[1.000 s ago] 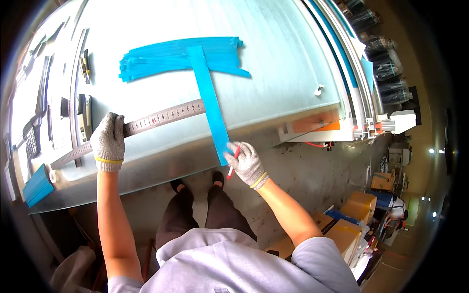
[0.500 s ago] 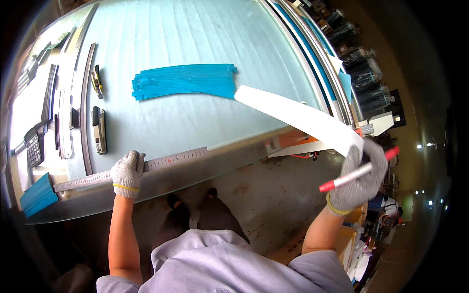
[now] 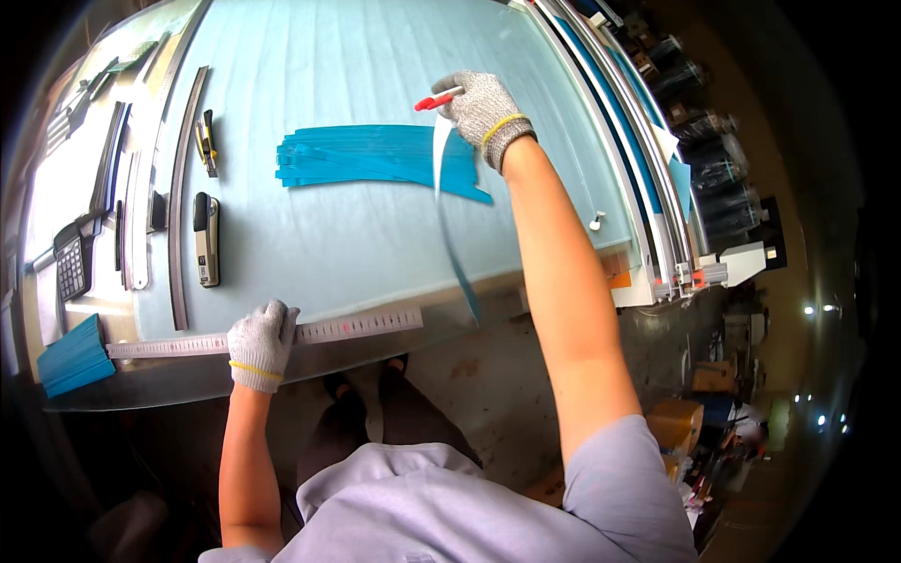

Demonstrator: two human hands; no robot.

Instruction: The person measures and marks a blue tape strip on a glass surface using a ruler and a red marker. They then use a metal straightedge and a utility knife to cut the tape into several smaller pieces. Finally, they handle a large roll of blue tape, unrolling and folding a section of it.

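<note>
over the blue stack (image 3: 375, 157) | your right hand (image 3: 481, 105) pinches a red pen (image 3: 436, 98) and the strip (image 3: 449, 220), its length trailing toward you | left hand (image 3: 261, 340) presses flat on the ruler (image 3: 357, 326)

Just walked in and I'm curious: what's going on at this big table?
A person in grey knit gloves works at a large pale worktable. The right hand holds a red pen and a long thin blue strip that hangs from it, above a stack of blue strips. The left hand presses on a long metal ruler along the table's near edge.
</note>
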